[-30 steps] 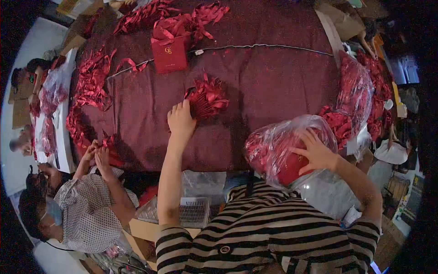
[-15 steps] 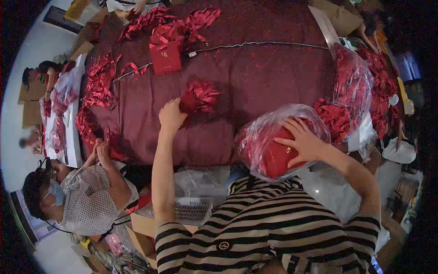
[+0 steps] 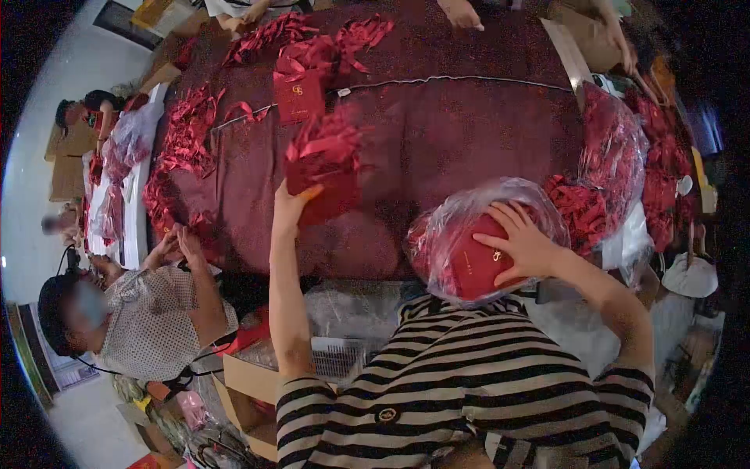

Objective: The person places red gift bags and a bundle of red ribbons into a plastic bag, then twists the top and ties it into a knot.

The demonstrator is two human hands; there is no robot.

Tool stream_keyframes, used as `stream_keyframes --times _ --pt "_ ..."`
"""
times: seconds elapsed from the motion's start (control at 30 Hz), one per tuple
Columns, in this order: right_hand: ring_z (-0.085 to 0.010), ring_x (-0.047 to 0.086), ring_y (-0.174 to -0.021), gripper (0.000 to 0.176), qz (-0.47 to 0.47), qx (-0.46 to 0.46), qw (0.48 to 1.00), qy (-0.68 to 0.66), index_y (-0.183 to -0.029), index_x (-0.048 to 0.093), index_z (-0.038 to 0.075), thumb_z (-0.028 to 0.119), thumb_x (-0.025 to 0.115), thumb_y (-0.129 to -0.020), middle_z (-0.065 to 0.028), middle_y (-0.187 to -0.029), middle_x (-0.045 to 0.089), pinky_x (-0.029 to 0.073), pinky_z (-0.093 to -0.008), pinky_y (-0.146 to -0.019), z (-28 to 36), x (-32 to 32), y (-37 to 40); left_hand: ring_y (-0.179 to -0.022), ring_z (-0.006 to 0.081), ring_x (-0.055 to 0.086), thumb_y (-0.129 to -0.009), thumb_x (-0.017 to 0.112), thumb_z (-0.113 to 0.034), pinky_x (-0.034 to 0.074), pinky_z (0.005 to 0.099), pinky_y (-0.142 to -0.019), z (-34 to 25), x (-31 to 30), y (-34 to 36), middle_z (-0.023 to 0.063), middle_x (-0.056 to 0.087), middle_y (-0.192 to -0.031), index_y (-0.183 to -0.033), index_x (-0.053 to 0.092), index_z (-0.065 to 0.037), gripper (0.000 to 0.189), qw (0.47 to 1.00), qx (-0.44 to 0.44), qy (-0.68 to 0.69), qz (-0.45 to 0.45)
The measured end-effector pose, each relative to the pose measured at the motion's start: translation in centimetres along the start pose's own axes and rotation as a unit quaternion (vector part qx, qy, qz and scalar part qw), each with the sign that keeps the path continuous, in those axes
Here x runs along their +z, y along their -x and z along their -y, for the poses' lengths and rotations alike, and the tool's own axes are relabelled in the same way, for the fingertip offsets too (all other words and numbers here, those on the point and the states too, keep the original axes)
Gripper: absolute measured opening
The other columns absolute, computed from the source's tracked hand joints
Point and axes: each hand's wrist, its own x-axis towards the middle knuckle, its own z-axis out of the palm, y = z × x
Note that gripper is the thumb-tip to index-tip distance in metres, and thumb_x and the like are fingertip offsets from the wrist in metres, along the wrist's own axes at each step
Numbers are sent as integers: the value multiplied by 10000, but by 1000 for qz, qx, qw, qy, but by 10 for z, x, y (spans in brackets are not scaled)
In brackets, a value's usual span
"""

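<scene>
My left hand (image 3: 291, 209) is closed on the near left edge of a red gift bag (image 3: 332, 191), with a loose bunch of red ribbon at its far end. That bag is slightly blurred and held over the table. My right hand (image 3: 519, 242) lies with fingers spread on another red gift bag (image 3: 475, 264) with gold lettering. A crumpled clear plastic bag (image 3: 437, 223) surrounds this one at the table's near edge. Beyond my left hand, a third red gift bag (image 3: 299, 98) with a gold emblem lies flat, red ribbons bunched at its top.
A dark red cloth (image 3: 469, 141) covers the table, crossed by a thin cord (image 3: 445, 77). Red ribbon piles (image 3: 187, 129) line the left side; plastic-wrapped red goods (image 3: 613, 152) stand at right. A co-worker (image 3: 156, 313) sits at left; another person's hand (image 3: 461, 13) reaches over the far edge.
My left hand has lifted the red gift bag off the cloth and turned it, showing more of its face. My right hand stays on the plastic-covered bag. Another person's hand has appeared at the far edge.
</scene>
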Motion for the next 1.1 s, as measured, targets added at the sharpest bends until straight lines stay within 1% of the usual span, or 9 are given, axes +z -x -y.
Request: stream_keyframes --times 0.23,0.27,0.33,0.5,0.83,0.9,0.97,1.07,1.1 --pt "-428 117 -1373 937 6 7 1000 12 -1426 329 284 707 612 -639 -235 -1481 148 97 -588 -1094 -5 6 1 -1029 229 611 -908 572 -248 506 358 -883 53 23 25 93 624 -1160 -1177 589 -47 337 849 -210 485 -31" --pt "-430 119 -1372 936 9 12 1000 9 -1424 334 281 715 604 -639 -237 -1479 151 93 -588 -1095 -5 6 1 -1013 225 618 -927 534 -269 520 349 -860 76 19 18 80 630 -1150 -1183 586 -58 336 644 -305 702 15" --pt "-430 124 -1371 934 0 7 1000 10 -1421 339 279 711 608 -638 -235 -1479 152 92 -587 -1095 -7 9 2 -990 212 627 -924 541 -260 532 338 -833 127 40 31 81 636 -1137 -1189 578 -59 335 771 -149 619 -2" --pt "-436 135 -1366 936 -7 -3 1000 17 -1416 350 268 708 615 -634 -233 -1480 150 93 -585 -1097 -7 10 2 -1118 274 553 -939 483 -340 432 458 -972 218 61 70 88 589 -1214 -1233 540 -74 400 689 -152 708 32" --pt "-439 139 -1363 906 5 12 1000 20 -1405 376 251 703 608 -654 -244 -1474 150 91 -570 -1107 -7 7 0 -1111 283 539 -845 594 -174 437 502 -954 290 46 76 81 588 -1152 -1171 550 -105 337 793 -80 604 -8" --pt "-442 137 -1363 904 4 12 1000 20 -1404 378 252 703 607 -655 -246 -1472 151 92 -570 -1107 -6 7 0 -1098 283 545 -806 626 -138 459 486 -924 271 32 60 84 592 -1144 -1176 553 -120 377 686 -157 708 54" --pt "-440 124 -1366 905 16 19 1000 14 -1409 367 254 702 604 -659 -251 -1469 157 87 -576 -1105 -4 4 0 -1085 281 545 -822 603 -163 456 483 -920 259 27 55 88 598 -1125 -1155 564 -109 339 818 -40 574 9" --pt "-431 71 -1371 909 13 19 1000 13 -1391 401 221 635 698 -638 -249 -1457 135 82 -561 -1111 -8 11 2 -1041 273 568 -812 600 -126 475 458 -897 257 -2 31 86 603 -1117 -1140 567 -97 331 722 -139 678 3" --pt "-431 71 -1371 909 13 22 1000 14 -1391 401 221 635 698 -638 -249 -1457 135 82 -561 -1111 -7 10 2 -1025 274 580 -819 610 -106 486 439 -886 243 -10 29 88 603 -1124 -1150 565 -91 335 854 -57 517 3"
